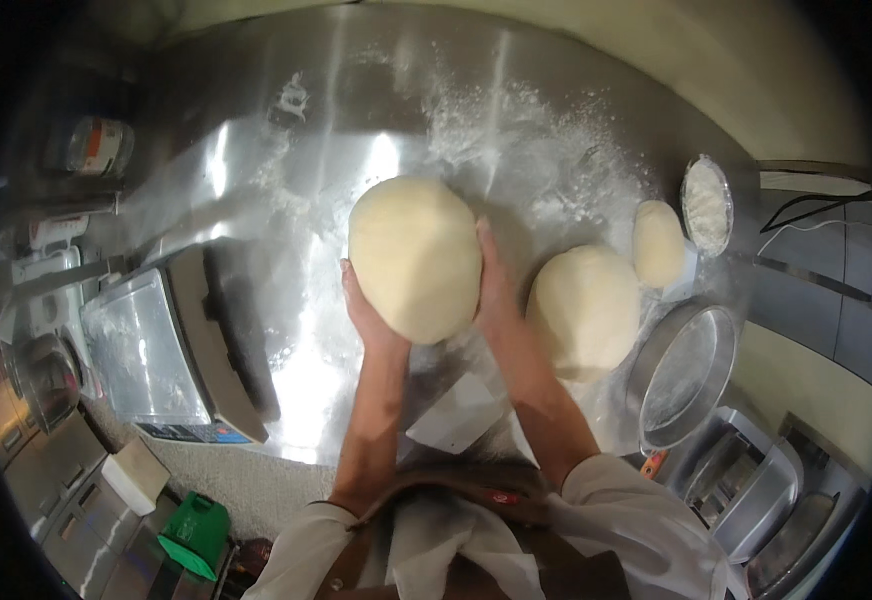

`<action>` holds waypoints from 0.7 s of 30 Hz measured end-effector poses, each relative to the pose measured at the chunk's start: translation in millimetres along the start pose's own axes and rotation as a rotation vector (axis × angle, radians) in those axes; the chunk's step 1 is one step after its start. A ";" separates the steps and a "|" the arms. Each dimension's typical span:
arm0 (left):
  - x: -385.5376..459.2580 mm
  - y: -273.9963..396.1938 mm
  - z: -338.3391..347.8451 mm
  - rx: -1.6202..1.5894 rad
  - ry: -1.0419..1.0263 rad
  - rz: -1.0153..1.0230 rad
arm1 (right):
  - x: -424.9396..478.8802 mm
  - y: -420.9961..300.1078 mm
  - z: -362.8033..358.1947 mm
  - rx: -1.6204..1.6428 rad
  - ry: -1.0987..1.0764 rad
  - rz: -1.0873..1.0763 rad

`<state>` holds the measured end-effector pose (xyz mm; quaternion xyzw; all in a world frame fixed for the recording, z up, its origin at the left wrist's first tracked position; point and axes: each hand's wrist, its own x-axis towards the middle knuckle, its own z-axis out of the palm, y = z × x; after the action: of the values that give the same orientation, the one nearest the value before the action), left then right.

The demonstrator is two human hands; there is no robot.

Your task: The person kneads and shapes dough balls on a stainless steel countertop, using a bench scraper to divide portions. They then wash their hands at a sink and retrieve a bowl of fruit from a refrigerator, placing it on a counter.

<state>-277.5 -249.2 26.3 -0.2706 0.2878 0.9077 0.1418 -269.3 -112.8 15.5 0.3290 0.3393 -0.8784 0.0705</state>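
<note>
Between my two hands is a large, smooth, pale ball of dough, over the floured steel worktop. My left hand cups its lower left side. Along its right side lies my right hand, thumb or finger pointing up the curve. Whether the ball rests on the steel or is lifted cannot be told. A second large dough ball sits just right of my right forearm. Beyond it is a smaller oval piece of dough. A white dough scraper lies between my forearms, near the front edge.
At the right stand a bowl of flour and a round metal sieve. A bench scale occupies the left end, with a clear lidded tub behind it. Below left, a green plastic container is off the worktop. Metal pans stand lower right.
</note>
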 end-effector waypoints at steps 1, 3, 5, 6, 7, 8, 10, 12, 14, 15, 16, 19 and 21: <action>2.1 3.7 5.5 0.025 -0.030 -0.025 | -12.6 5.8 4.2 0.031 0.043 -0.004; 2.8 9.4 19.0 0.076 -0.089 -0.078 | -23.6 1.0 5.8 0.145 0.052 -0.061; 12.9 -1.3 45.8 0.077 -0.132 -0.112 | -28.8 -17.8 -3.3 0.309 -0.017 -0.167; 15.6 -6.2 64.4 0.074 -0.148 -0.119 | -21.4 -33.5 -11.8 0.357 0.026 -0.154; 18.2 -8.8 87.2 0.185 -0.238 -0.079 | -18.1 -54.7 -13.5 0.293 0.118 -0.199; 20.7 -11.7 113.4 0.297 -0.251 -0.078 | -15.1 -77.7 -16.5 0.227 0.215 -0.246; 59.4 -39.6 131.4 0.115 -0.656 0.023 | -0.6 -120.7 -31.1 0.123 0.065 -0.479; 81.7 -56.5 159.6 0.153 -0.667 0.015 | -2.9 -165.9 -21.9 0.145 0.022 -0.428; 95.8 -65.7 178.2 0.180 -0.630 -0.012 | 13.4 -190.4 -36.2 0.035 0.003 -0.466; 104.1 -74.0 179.2 0.187 -0.581 -0.035 | 24.5 -199.3 -49.0 -0.018 0.000 -0.486; 111.5 -84.1 178.5 0.193 -0.534 -0.060 | 45.4 -198.0 -77.9 -0.056 0.118 -0.470; 162.0 -97.1 133.8 0.661 -0.299 0.096 | 65.1 -197.5 -101.2 -0.797 0.406 -0.578; 179.7 -85.6 149.2 0.907 -0.316 0.340 | 73.1 -195.9 -109.6 -0.648 0.423 -0.688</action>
<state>-449.4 -73.6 -12.2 0.0095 0.6677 0.7316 0.1372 -335.8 113.7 16.8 0.3300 0.6894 -0.6149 -0.1943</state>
